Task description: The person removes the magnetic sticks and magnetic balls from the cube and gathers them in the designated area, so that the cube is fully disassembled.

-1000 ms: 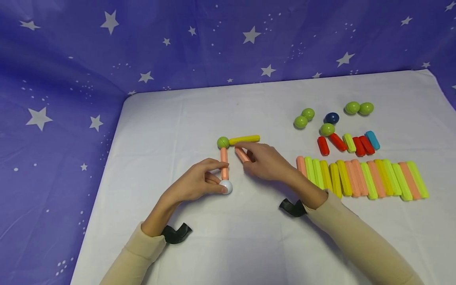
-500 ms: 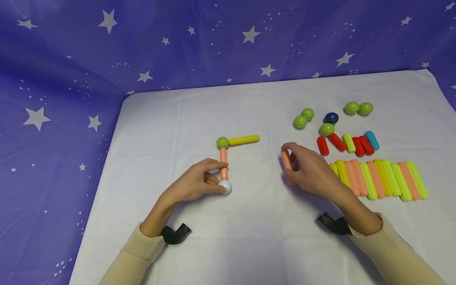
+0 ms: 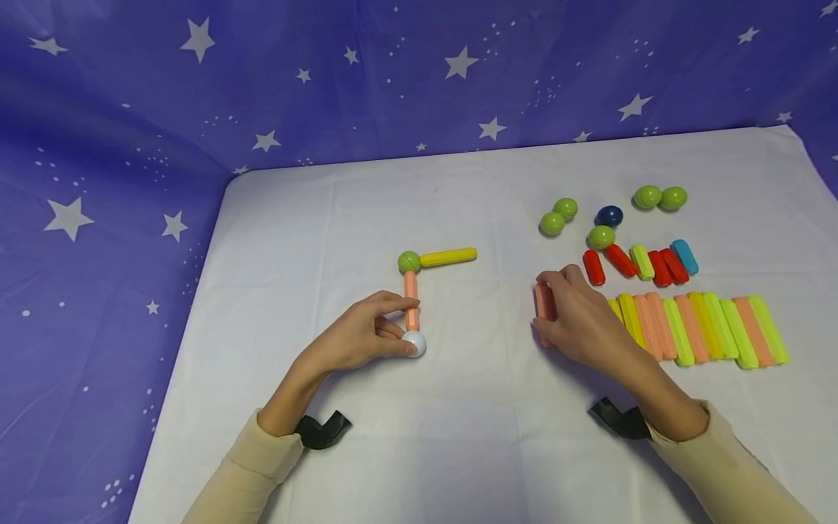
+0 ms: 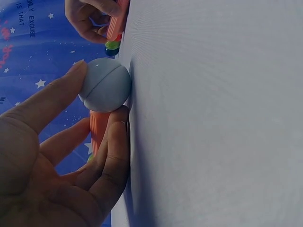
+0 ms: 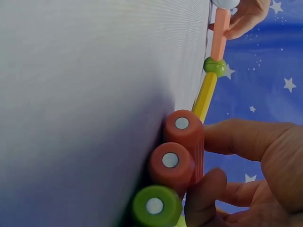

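Observation:
My left hand (image 3: 356,331) holds a white ball (image 3: 419,339), thumb on the ball and other fingers at the salmon stick (image 3: 410,285) joined to it. That stick runs up to a green ball (image 3: 409,262), from which a yellow stick (image 3: 450,257) extends right. My right hand (image 3: 585,320) pinches another salmon stick (image 3: 543,306) at the left end of the stick row. In the right wrist view this stick (image 5: 171,124) lies right beside a second salmon stick (image 5: 156,169) and a green stick (image 5: 140,208), with round silvery discs in their ends.
A row of yellow, lime and salmon sticks (image 3: 689,327) lies on the white-covered table (image 3: 458,437) at right, partly hidden by my right hand. Behind it are short red pieces (image 3: 593,268), a blue one (image 3: 685,257), several green balls (image 3: 553,223) and a dark blue ball (image 3: 609,216).
My right hand has carried its salmon stick rightward from near the yellow stick to the row's left end, where it is lowered. The left hand and the joined pieces have stayed put.

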Demonstrator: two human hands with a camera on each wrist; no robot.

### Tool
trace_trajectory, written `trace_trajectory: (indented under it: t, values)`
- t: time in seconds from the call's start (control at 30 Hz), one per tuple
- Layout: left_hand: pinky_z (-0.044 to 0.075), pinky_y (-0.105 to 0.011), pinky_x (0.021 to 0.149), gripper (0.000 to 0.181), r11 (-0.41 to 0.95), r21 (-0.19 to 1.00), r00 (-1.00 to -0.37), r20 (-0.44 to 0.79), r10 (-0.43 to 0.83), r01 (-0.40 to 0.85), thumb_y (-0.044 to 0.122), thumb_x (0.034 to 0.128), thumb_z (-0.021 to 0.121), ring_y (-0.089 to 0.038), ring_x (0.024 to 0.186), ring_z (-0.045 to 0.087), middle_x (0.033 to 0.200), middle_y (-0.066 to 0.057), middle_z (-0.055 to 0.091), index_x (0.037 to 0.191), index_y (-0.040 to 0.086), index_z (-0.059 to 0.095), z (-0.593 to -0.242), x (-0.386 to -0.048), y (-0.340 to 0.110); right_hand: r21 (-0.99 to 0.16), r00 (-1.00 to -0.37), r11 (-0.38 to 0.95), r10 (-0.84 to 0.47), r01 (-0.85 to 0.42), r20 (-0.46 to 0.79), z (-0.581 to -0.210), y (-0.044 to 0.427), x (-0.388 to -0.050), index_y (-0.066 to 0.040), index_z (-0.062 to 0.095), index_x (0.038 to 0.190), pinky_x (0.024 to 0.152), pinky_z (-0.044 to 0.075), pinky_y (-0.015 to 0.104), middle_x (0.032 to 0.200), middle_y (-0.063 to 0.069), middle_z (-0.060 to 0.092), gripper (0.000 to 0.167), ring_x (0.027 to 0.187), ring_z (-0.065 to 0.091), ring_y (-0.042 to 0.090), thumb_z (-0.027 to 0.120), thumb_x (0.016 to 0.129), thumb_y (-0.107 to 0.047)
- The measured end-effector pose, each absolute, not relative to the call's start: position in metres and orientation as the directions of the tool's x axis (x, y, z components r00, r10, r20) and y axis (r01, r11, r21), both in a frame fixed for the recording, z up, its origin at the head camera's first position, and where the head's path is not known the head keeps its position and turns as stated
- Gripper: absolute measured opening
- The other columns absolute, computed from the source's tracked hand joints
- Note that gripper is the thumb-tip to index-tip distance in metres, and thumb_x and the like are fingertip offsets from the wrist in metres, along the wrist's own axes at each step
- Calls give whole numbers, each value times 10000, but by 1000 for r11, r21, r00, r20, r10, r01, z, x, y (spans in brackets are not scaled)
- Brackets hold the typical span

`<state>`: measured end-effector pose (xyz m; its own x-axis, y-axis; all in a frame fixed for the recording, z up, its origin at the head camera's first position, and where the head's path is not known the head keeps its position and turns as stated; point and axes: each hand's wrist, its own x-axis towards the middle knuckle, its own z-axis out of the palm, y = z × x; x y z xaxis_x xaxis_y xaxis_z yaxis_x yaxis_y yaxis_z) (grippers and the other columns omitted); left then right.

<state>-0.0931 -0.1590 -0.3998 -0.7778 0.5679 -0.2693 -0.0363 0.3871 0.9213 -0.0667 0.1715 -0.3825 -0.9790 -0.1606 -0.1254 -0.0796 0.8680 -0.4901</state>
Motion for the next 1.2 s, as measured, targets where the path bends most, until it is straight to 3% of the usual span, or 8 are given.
trace_trajectory:
  t: [0.3, 0.6, 0.87, 1.2]
  values:
    - [558, -286, 790, 825, 409, 912, -774, -283, 566, -34, 90, 784, 845, -169, 935, 693, 1307, -120, 478, 1488, 60, 416, -399, -94, -158, -495, -981, 865, -157, -79, -117, -385, 174, -66, 70, 544, 1274, 713, 579, 490, 1075, 226, 476, 570, 877, 565, 364, 791, 789, -98]
    - [558, -281, 770, 864, 426, 904, -779, -278, 562, -16, 106, 781, 851, -153, 924, 695, 1294, -129, 465, 1501, 29, 381, -397, -93, -157, -577, -970, 799, -237, -169, -44, -385, 167, -58, -8, 608, 1254, 627, 511, 311, 1008, 132, 519, 458, 745, 515, 207, 773, 842, -120]
    - [493, -301, 795, 535, 481, 869, -805, -202, 558, 116, 151, 965, 655, -142, 934, 645, 1325, -135, 523, 1451, 22, 472, -397, -92, -154, -668, -935, 688, -352, -284, 35, -387, 142, -43, -46, 671, 1165, 707, 521, 307, 1014, 62, 600, 326, 840, 566, 155, 757, 851, -68]
    - [510, -334, 775, 480, 545, 820, -859, -143, 492, 176, 154, 865, 780, -108, 823, 665, 1169, -65, 662, 1311, 55, 631, -398, -99, -142, -750, -867, 535, -487, -389, 103, -393, 87, -36, -100, 701, 1107, 736, 510, 292, 1045, 9, 610, 239, 890, 595, 146, 737, 871, -102]
